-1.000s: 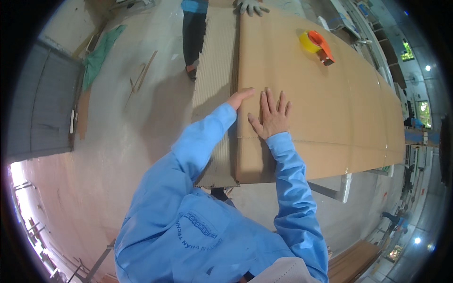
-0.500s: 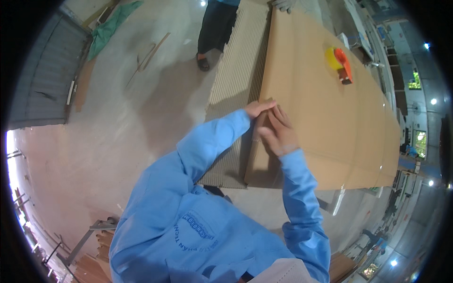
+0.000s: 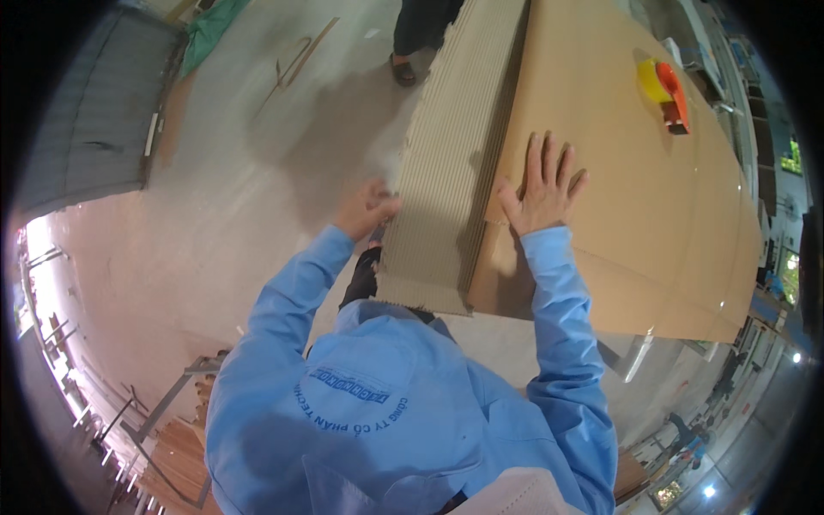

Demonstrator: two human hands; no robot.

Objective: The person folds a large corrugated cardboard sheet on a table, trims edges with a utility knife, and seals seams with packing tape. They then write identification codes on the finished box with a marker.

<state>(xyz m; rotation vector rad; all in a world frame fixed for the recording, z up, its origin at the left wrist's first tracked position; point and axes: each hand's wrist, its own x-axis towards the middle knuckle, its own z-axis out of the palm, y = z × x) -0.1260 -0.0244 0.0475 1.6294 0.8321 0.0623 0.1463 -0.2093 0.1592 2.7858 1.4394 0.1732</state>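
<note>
Left hand (image 3: 367,211) off carton (image 3: 631,210), tape-dispenser (image 3: 674,96) atop

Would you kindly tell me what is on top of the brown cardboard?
The right hand rests spread on the brown cardboard near its left edge; an orange-and-yellow tape dispenser lies farther away. The surface directly beneath them is covered.

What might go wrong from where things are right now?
The left hand is close to the edge of the corrugated strip, which might scrape bare skin. The right hand is spread on the brown cardboard; if that gets tugged, the tape dispenser lying on it could slide.
</note>
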